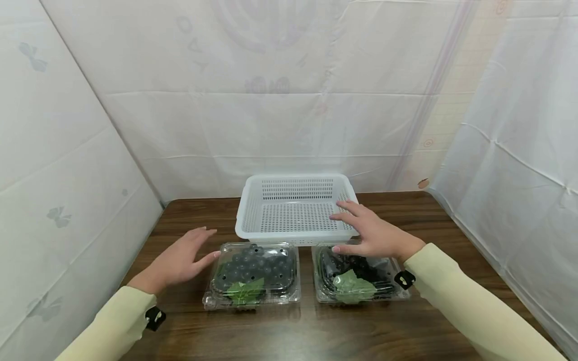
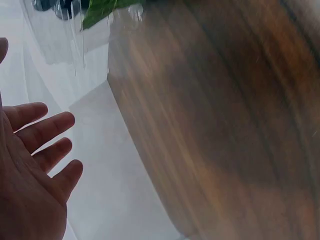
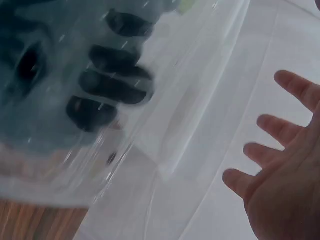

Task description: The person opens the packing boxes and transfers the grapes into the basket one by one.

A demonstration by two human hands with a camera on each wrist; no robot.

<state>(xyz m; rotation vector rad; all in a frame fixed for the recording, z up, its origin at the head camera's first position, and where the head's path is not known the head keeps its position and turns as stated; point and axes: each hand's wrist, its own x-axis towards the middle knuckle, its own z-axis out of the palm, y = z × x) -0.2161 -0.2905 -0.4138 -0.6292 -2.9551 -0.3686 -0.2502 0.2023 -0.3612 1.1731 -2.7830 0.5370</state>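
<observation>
The left hand (image 1: 180,258), fingers wide, is beside the round-fruit box (image 1: 280,299); its thumb may be touching the rim. The right hand (image 1: 377,234), fingers wide too, is over the long-fruit box (image 1: 384,297). A strip of brown table (image 1: 207,346) parts the boxes. A white basket (image 1: 293,234) sits just behind them, near the table's far edge.

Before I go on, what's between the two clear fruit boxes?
Nothing sits between them: the head view shows just a bare strip of dark wooden table separating the left box from the right box.
</observation>
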